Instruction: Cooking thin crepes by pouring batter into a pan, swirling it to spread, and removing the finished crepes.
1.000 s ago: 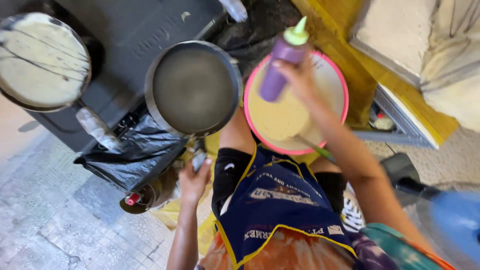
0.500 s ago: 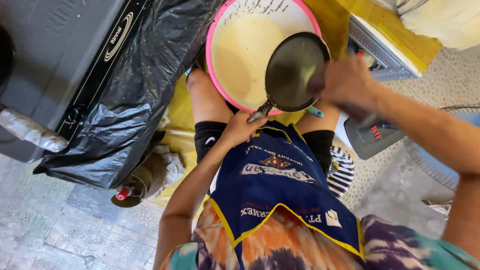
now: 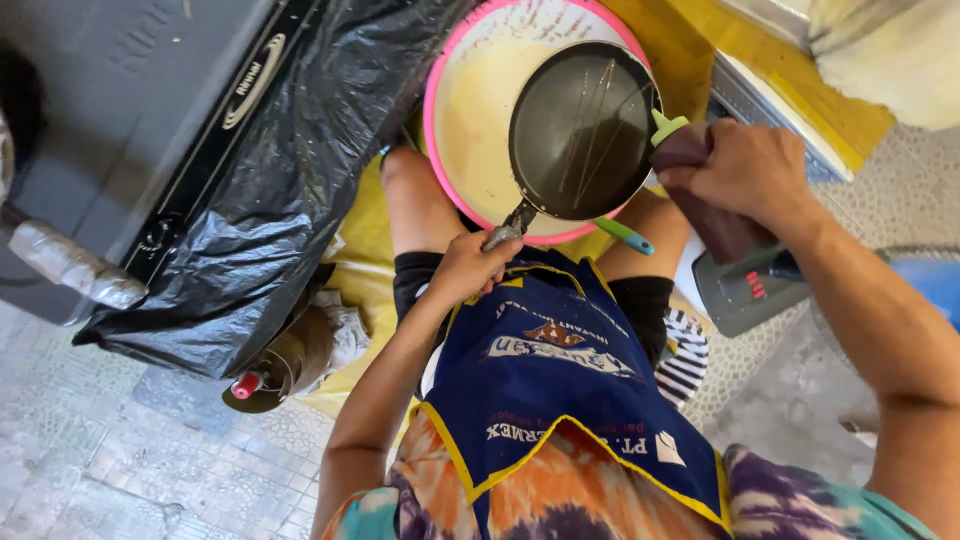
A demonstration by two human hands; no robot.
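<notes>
Looking down from the head camera, a small dark frying pan [image 3: 583,130] is seen held by its handle in the left hand [image 3: 470,268], fingers wrapped tight around it. The pan hovers over a pink-rimmed basin [image 3: 436,150] of pale batter [image 3: 478,130], between the seated person's knees. A purple squeeze bottle [image 3: 712,195] with a green nozzle is gripped in the closed right hand [image 3: 745,172], its tip touching the pan's rim. A black-bagged stove [image 3: 180,110] stands just beside. Thin streaks are visible on the pan; if it were tilted, oil could likely be dripped into the batter, or the bottle squeezed too hard.
</notes>
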